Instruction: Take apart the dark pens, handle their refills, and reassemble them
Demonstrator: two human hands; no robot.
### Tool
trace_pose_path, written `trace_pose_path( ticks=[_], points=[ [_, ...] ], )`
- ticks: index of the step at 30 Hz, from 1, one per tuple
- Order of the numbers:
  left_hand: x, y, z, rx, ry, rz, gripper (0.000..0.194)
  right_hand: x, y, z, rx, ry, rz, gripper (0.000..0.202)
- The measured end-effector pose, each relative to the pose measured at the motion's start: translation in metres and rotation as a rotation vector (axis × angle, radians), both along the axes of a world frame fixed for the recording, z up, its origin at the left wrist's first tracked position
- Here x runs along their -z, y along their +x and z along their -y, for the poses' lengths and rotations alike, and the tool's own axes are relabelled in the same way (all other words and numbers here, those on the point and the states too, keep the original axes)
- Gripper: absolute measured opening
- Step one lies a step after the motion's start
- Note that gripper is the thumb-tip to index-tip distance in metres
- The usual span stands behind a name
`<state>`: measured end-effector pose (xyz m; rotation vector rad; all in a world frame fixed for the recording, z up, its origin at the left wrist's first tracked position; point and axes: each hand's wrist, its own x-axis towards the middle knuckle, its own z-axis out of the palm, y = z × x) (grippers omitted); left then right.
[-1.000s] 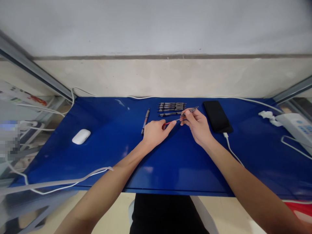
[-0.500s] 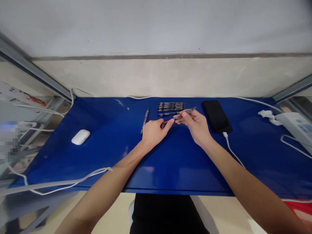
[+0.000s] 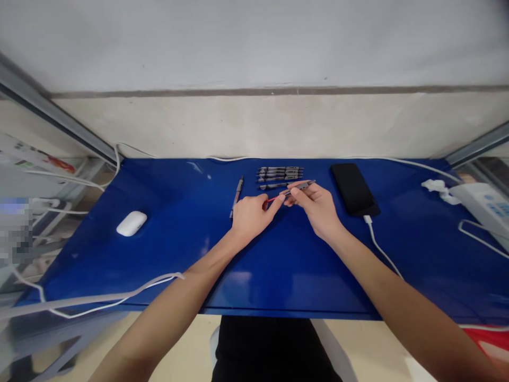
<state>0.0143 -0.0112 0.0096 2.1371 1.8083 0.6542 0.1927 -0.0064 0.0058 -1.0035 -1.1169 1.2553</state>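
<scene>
Grasping a slim red piece [image 3: 271, 200] in the left grip [image 3: 251, 214], a gray pen [image 3: 304, 185] in the right grip [image 3: 319, 207], mid-frame; just below the lined-up pens [image 3: 279, 175], left of the phone [image 3: 353, 187], with room down to the lower counter edge [image 3: 278, 313].

On the blue table [image 3: 183, 212], slim grey-black pens [image 3: 292, 171] and a black rectangular phone [image 3: 352, 188] lie near the far edge, a rounded white case [image 3: 132, 223] toward the left edge.

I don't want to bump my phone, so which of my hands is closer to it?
Right. Your right hand is just left of the phone, with a gap between them; your left hand is farther left, beyond the right one.
</scene>
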Motion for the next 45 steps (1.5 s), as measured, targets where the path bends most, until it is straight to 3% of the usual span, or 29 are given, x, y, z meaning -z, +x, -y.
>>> trace_pose_path(
  ticks=[6, 15, 23, 33, 39, 45],
  points=[
    [0.0028, -0.0016, -0.0009, 0.068, 0.028, -0.041, 0.063, -0.0015, 0.0001, 0.0007, -0.028, -0.015, 0.009, 0.026],
    [0.0045, 0.0000, 0.0019, 0.286, 0.013, -0.114, 0.037, 0.0017, -0.0011, 0.0034, -0.129, -0.067, 0.188, 0.026],
    [-0.0002, -0.0011, 0.0037, 0.363, -0.018, -0.043, 0.040, 0.0044, 0.0025, 0.0020, -0.161, -0.052, 0.285, 0.026],
    [0.0061, -0.0028, -0.0013, 0.370, -0.021, -0.082, 0.041, 0.0028, 0.0043, 0.0018, -0.155, 0.063, 0.375, 0.019],
    [0.0055, -0.0038, -0.0023, 0.395, -0.018, -0.048, 0.037, 0.0024, 0.0042, 0.0014, -0.156, 0.042, 0.405, 0.018],
    [0.0019, -0.0025, 0.0016, 0.420, -0.012, -0.051, 0.036, -0.0019, 0.0050, 0.0039, -0.183, 0.050, 0.496, 0.029]
  ],
)
